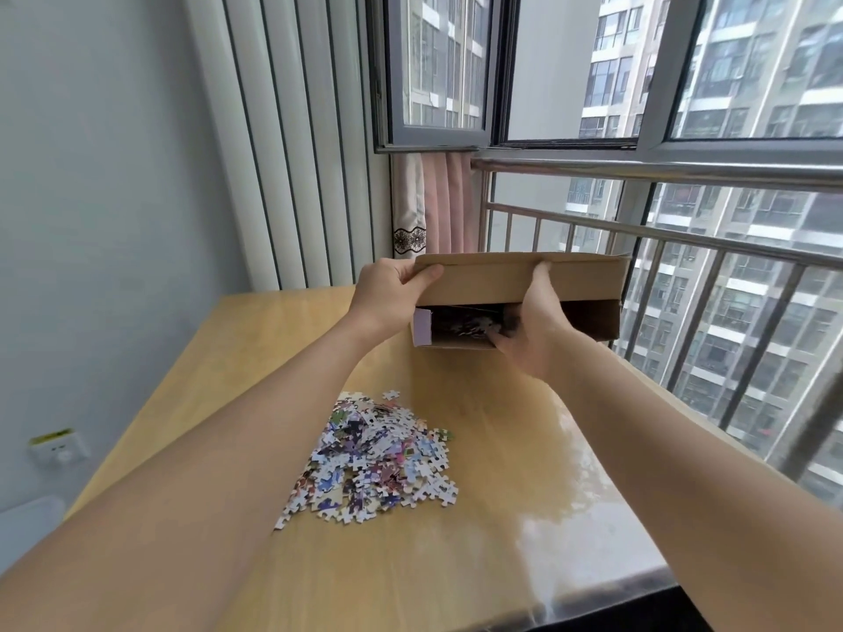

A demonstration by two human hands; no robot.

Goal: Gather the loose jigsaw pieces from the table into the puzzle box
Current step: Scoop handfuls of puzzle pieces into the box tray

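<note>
Both hands have a grip on the puzzle box (524, 285): our left hand (387, 289) curls its fingers around the top left corner, thumb along the flap, and our right hand (533, 326) clamps the front flap with its thumb up at the rim and its fingers under the opening. We're holding the box at the far end of the desk (502, 449); can't tell if its bottom touches the wood. Dark printed stuff shows inside. The loose jigsaw pieces (374, 458) sit in one heap near us, well apart from the box. Our take: bring the box down right beside the heap, mouth facing it and the lower edge flat on the desk, then sweep the pieces in by handfuls so none skid off the edge.
</note>
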